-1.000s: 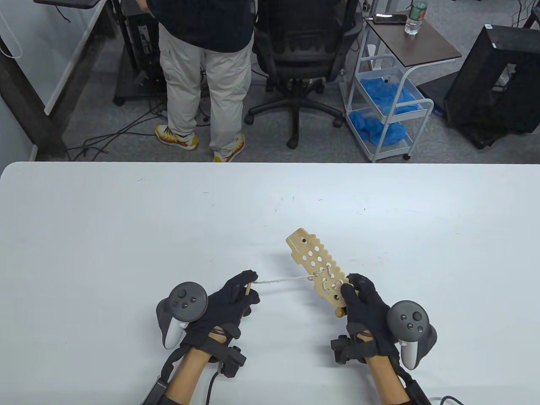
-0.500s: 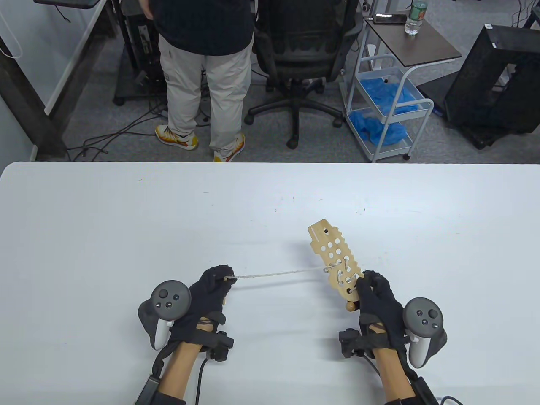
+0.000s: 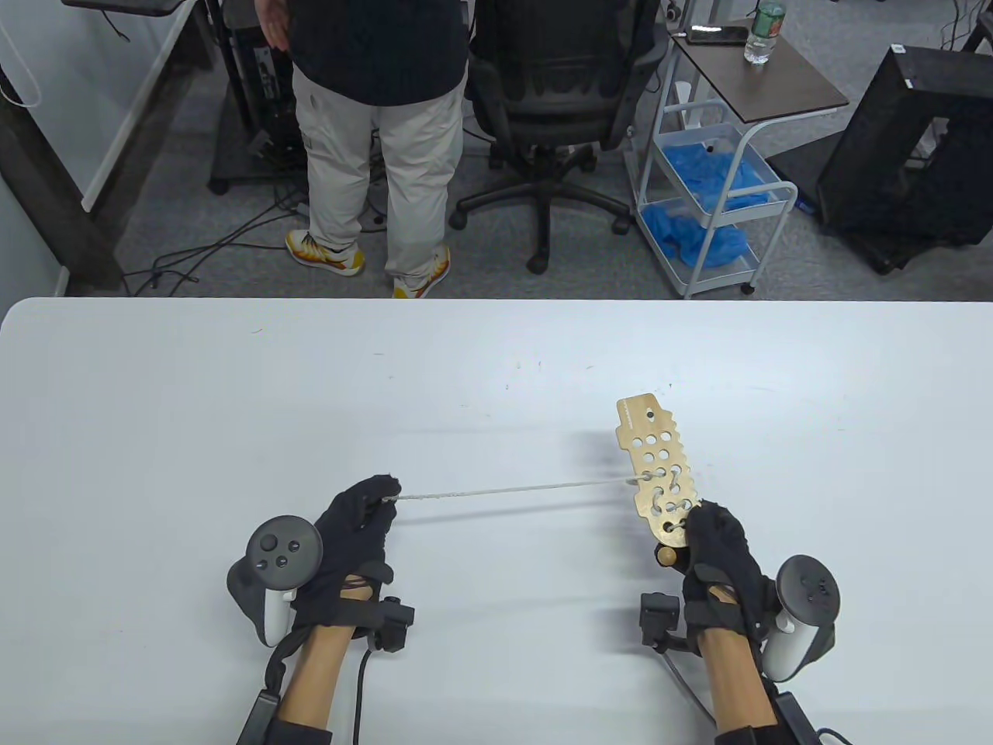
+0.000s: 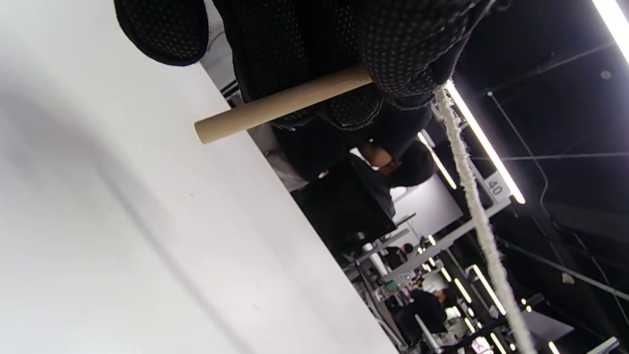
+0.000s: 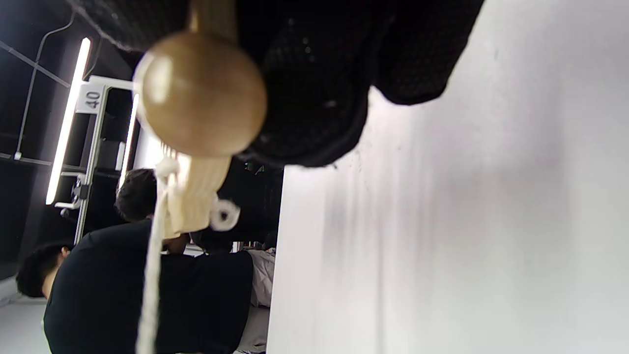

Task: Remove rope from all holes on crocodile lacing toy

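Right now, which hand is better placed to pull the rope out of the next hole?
Left. The left hand already pinches the rope at its wooden needle, drawn taut. The right hand is occupied gripping the crocodile board.

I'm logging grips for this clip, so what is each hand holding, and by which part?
The left hand grips the rope's wooden needle at its rope end. The right hand holds the crocodile lacing toy by its near end, beside the wooden ball.

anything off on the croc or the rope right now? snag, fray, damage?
Nothing stands out. The rope runs taut and straight from the left hand to the crocodile board, which the right hand holds by its tail end. Lacing remains in the lower holes; no visible snag or damage.
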Available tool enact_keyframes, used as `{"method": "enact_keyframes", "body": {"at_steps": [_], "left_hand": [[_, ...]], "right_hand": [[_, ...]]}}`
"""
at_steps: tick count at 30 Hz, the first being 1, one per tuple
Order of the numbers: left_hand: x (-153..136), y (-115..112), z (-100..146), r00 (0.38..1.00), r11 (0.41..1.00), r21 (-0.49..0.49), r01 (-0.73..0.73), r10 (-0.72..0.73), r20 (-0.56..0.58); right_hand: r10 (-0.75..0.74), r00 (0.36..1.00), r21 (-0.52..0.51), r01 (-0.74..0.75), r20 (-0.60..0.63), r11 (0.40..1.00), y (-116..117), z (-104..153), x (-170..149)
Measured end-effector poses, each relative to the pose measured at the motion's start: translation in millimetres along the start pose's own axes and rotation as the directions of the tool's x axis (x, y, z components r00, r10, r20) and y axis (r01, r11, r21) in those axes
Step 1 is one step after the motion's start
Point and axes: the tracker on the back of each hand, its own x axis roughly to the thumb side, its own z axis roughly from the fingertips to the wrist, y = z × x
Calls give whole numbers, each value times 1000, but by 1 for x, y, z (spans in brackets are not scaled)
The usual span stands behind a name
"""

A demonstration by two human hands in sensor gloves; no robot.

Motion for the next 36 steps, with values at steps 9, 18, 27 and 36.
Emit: {"method": "enact_keyframes", "body": {"at_steps": [9,18,27,36], "left_hand": [[-15,13,-3,994,994,73,-80,85,-70],[-30,26,-3,973,973,158,-165,187,-134],[-36,35,-4,966,958,208,-198,226,-123],[-27,33,-3,985,968,207,-143,160,-67]], "right_hand": [[-98,992,5,99,-74,995,-4,-2,-7],[-142,986,5,143,-87,990,-6,-2,-8],[-121,990,23,123,-68,992,-3,-1,-6],[-63,996,59,66,-56,996,6,2,-6]]}}
